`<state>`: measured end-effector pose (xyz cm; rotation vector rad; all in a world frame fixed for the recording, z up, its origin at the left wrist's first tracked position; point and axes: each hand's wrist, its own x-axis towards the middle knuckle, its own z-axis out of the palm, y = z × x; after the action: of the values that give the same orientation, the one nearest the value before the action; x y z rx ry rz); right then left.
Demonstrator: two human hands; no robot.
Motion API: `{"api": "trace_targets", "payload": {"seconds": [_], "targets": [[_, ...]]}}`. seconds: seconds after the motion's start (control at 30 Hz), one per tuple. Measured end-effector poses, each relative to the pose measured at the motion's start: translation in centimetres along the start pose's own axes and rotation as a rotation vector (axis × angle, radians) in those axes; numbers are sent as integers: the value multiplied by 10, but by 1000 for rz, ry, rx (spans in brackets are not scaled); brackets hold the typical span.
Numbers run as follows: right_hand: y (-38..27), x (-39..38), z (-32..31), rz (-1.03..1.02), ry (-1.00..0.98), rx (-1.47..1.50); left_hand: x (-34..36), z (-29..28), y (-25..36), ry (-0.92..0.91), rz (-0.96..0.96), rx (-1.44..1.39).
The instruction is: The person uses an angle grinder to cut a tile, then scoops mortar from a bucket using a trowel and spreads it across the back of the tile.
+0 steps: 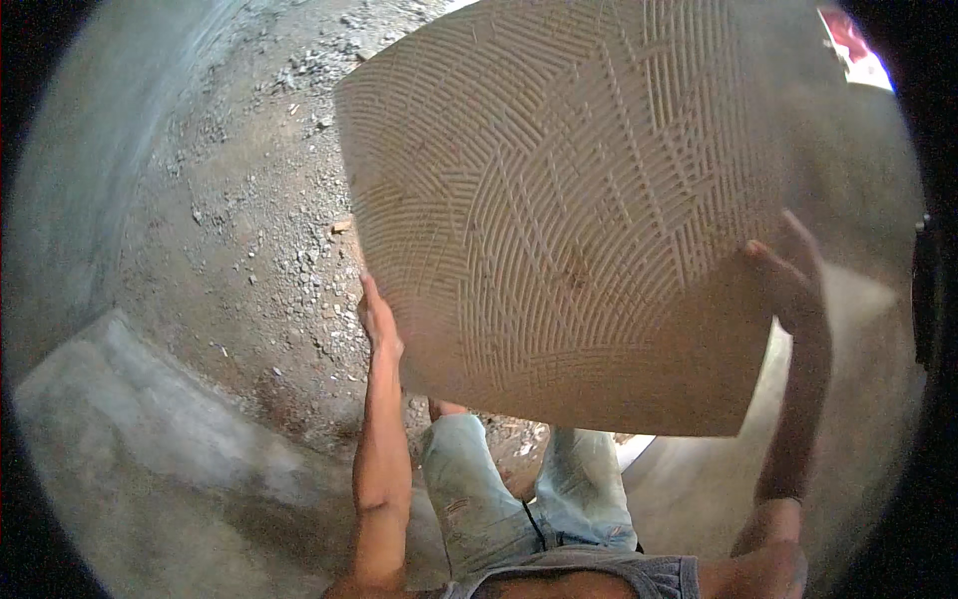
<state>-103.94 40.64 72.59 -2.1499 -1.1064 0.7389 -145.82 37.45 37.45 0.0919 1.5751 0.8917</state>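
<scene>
A large square tile [559,220], its facing side coated with grey-brown adhesive combed into curved ridges, is held up in front of me. My left hand [379,317] grips its left edge near the lower corner, the fingers mostly hidden. On the opposite edge, my right hand [795,278] has its thumb against the coated face; that hand is slightly blurred. The lower edge of the tile hangs above my jeans [489,489].
Loose gravel and rubble [289,260] cover the floor to the left. A smooth grey wall [90,190] curves along the far left, with a low concrete ledge [150,419] nearer. Something red [846,38] shows at the upper right.
</scene>
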Motion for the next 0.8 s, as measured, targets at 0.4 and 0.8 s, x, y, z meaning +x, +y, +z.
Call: {"api": "trace_targets", "payload": {"seconds": [0.4, 0.8], "targets": [[469, -72, 34, 645, 55, -176, -102, 43, -104, 399, 232, 1060], [708, 58, 16, 611, 320, -78, 15, 285, -272, 172, 585, 916]]}}
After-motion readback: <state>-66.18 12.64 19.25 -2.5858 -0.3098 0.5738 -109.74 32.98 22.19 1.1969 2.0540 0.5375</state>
